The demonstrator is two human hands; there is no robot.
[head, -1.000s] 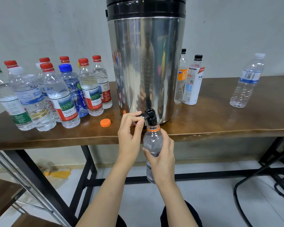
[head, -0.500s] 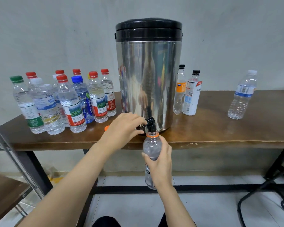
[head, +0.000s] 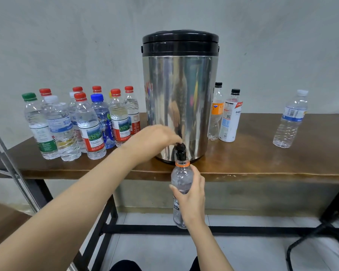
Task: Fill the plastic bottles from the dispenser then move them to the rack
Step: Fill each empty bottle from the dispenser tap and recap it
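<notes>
A steel dispenser (head: 180, 98) with a black lid stands on the wooden table (head: 272, 165). Its black tap (head: 180, 150) sticks out over the table's front edge. My right hand (head: 192, 194) grips a clear bottle (head: 180, 176) with an orange neck ring, held upright with its mouth right under the tap. My left hand (head: 155, 138) reaches across from the left, and its fingers pinch the tap's lever from above. The bottle's lower part hangs below the table edge, partly hidden by my right hand.
Several capped bottles (head: 86, 124) stand in a cluster left of the dispenser. Two black-capped bottles (head: 228, 116) stand to its right, and a lone clear bottle (head: 291, 119) farther right. A metal rack frame (head: 10, 163) with a wooden shelf is at the left. Chair legs (head: 321, 231) show at the lower right.
My head has pulled back, so the whole dispenser shows. My left hand has shifted from the lever's side to on top of the tap. The bottle stays under the tap.
</notes>
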